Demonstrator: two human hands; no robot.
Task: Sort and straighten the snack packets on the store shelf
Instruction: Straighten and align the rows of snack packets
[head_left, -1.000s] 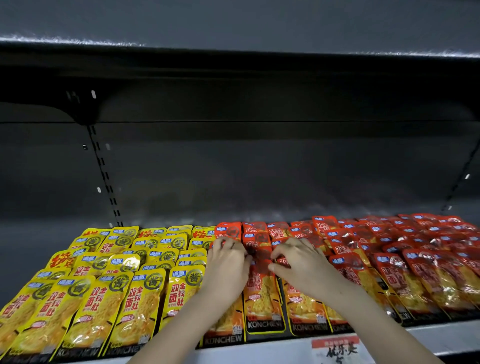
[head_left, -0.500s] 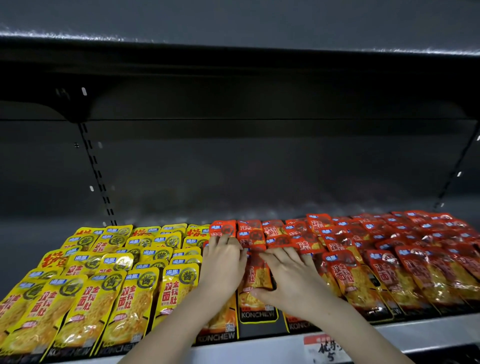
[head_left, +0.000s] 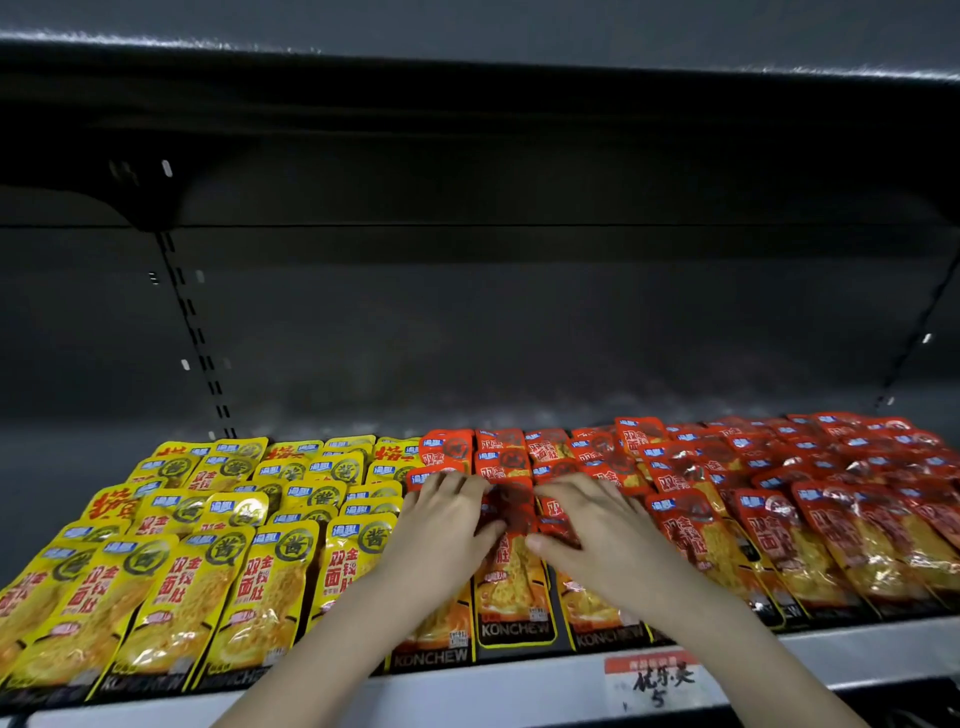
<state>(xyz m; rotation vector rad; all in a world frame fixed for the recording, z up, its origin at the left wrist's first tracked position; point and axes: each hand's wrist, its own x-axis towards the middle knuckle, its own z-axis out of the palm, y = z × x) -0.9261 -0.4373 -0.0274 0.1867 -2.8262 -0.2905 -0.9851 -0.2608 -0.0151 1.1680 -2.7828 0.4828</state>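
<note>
Nearest, below both wrists, runs the pale grey shelf front rail (head_left: 415, 693), with a red-and-white handwritten price label (head_left: 655, 679) under the right forearm. Just above the rail, between the two thumbs, lies the glossy orange-red foil snack packet (head_left: 511, 603) with a black "KONCHEW" band, its lower edge at the rail and its top reaching up between the palms.

The left hand (head_left: 441, 538) and right hand (head_left: 602, 540) lie flat on the red rows. Their fingers (head_left: 449, 486) are straight and spread, grasping nothing, and the thumbs rest at the packet's sides.

The step, as I judge it, is squaring this packet in its column. Light, even pressure from both thumbs should slide it until its sides run parallel to its neighbours. Pressing hard is a risk, because the slick overlapping foil could slip.

Outside the left fingers sit the yellow foil snack packets (head_left: 249, 566), grouped together. Beyond the fingertips, overlapping red foil packets (head_left: 524, 452) run back towards the dark grey rear panel (head_left: 519, 322). Those past the right fingers look more tumbled and probably need attention next.
</note>
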